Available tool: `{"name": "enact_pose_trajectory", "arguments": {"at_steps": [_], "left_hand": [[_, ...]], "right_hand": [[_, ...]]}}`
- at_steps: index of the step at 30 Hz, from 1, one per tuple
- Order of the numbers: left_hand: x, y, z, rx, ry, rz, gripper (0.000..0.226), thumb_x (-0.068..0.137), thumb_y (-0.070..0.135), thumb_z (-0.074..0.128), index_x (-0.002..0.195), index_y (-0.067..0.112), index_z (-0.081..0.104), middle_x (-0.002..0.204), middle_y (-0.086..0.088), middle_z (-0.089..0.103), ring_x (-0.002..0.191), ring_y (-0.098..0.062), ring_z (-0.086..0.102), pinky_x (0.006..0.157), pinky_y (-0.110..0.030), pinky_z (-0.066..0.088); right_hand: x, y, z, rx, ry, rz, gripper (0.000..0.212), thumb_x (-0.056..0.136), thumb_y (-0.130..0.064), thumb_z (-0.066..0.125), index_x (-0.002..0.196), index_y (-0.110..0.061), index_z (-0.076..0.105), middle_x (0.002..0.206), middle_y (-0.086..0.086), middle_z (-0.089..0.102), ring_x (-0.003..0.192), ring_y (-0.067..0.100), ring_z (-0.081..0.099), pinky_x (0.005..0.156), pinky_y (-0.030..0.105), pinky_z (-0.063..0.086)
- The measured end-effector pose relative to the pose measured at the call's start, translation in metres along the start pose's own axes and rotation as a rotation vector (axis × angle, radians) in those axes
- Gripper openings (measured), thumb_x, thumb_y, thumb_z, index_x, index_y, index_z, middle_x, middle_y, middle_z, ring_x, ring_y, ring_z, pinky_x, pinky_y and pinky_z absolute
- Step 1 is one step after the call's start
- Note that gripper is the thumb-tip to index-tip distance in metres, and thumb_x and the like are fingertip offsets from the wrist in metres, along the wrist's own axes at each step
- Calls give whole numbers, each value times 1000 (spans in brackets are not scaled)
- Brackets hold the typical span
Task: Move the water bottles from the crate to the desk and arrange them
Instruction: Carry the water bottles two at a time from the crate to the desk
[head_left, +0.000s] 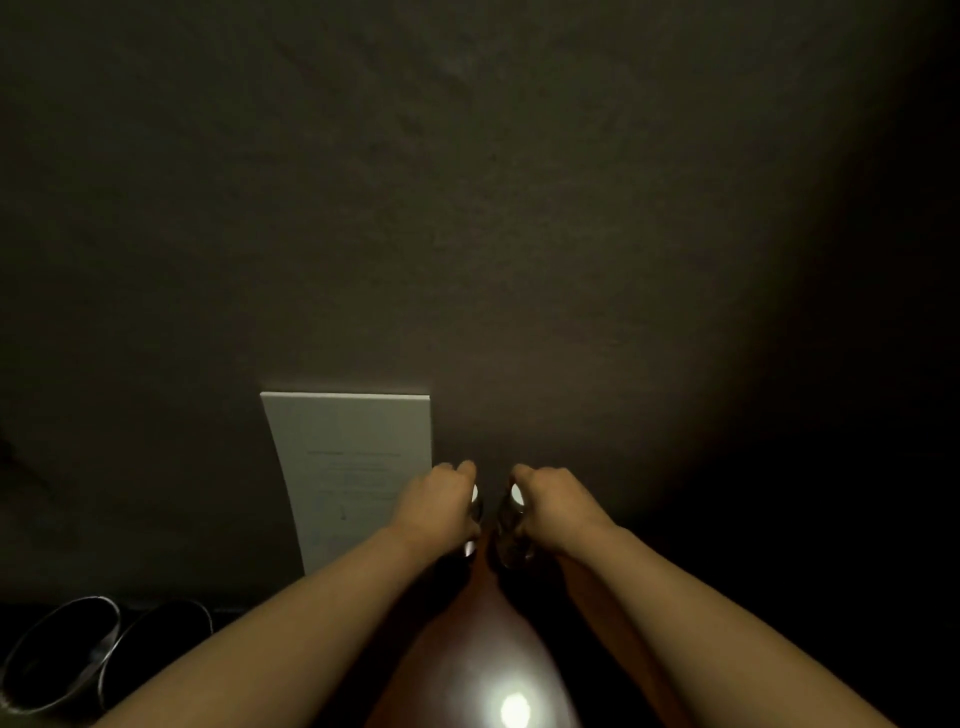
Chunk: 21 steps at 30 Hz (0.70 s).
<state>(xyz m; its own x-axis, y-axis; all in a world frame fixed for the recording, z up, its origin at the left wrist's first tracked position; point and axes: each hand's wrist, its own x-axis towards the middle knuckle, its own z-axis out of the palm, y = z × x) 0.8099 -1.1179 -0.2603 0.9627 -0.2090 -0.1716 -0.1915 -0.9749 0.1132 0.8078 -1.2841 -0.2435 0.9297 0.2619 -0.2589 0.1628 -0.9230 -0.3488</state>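
Desk (483, 649) gleams nearest you. By the paper (348, 467), your left hand (436, 506) and right hand (553, 506) each clasp a bottle (511, 540) upright, side by side, probably for a tidy row.

Nothing actually readable here. The white sheet of paper (349, 467) leaning on the dark wall, just left of and behind the left hand (435, 506), has a few faint grey printed lines, but they're too blurry and dim to make out.

Dim, grainy wide-angle view, dark vignetted corners, 1 bright glare spot on the desk (467, 649).
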Motion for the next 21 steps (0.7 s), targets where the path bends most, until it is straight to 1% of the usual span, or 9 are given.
{"name": "enact_pose_trajectory", "arguments": {"at_steps": [4, 8, 14, 17, 21], "left_hand": [[8, -1, 12, 11, 8, 13, 43, 77, 35, 69, 108, 13, 49, 109, -12, 60, 101, -34, 62, 76, -38, 50], [14, -1, 21, 8, -24, 35, 41, 78, 33, 69, 107, 12, 49, 110, -14, 60, 101, -35, 62, 79, -39, 50], [16, 0, 31, 39, -14, 44, 37, 83, 32, 66, 109, 11, 50, 111, -14, 61, 101, -34, 62, 80, -39, 49], [17, 2, 33, 38, -19, 16, 40, 82, 26, 68, 113, 10, 49, 113, -14, 59, 104, -34, 62, 82, -39, 50], [17, 2, 32, 38, -17, 14, 35, 84, 20, 64, 113, 9, 49, 116, -15, 57, 105, -33, 61, 83, -38, 49]], "right_hand": [[15, 4, 10, -9, 5, -29, 40, 78, -26, 70, 112, -13, 55, 110, 14, 63, 104, 34, 59, 78, 33, 46], [24, 6, 19, 3, -9, -23, 41, 80, -26, 68, 117, -13, 55, 112, 15, 63, 106, 35, 59, 81, 34, 47], [29, 7, 32, 40, 0, -15, 37, 81, -28, 68, 113, -14, 55, 110, 15, 62, 103, 34, 59, 80, 35, 48], [30, 8, 35, 33, 11, -14, 37, 81, -28, 68, 113, -14, 55, 111, 17, 62, 104, 36, 59, 80, 34, 47], [29, 6, 36, 15, -30, -2, 39, 80, -27, 69, 112, -12, 53, 111, 18, 63, 103, 37, 60, 80, 35, 47]]}}
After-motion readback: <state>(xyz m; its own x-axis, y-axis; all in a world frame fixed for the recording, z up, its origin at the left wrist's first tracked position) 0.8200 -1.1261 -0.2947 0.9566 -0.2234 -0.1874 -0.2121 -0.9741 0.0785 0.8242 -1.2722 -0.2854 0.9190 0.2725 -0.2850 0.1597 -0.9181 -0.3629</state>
